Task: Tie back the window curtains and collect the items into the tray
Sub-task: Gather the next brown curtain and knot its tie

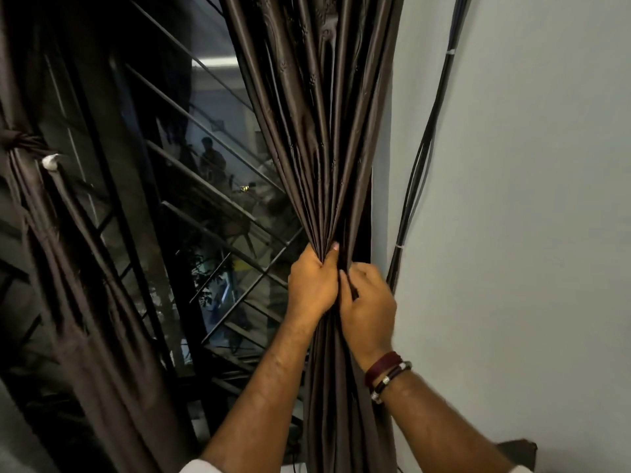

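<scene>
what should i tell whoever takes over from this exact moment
Left hand: shut on the right curtain, bunching it.
Right hand: shut on the same bunch just below, by the wall.
Left curtain: already knotted with its tie.
Left to do: tie the right curtain, then collect the items; no tray or items are in view.

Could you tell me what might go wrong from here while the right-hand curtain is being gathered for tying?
1. Both hands, left hand and right hand, pinch the curtain at one spot; letting go with either to tie it may let the folds spread out.
2. The cables hang along the wall close beside the bunch, so a tie could catch them.
3. No tie strip is clearly visible on this side, unlike the knotted left curtain.
</scene>
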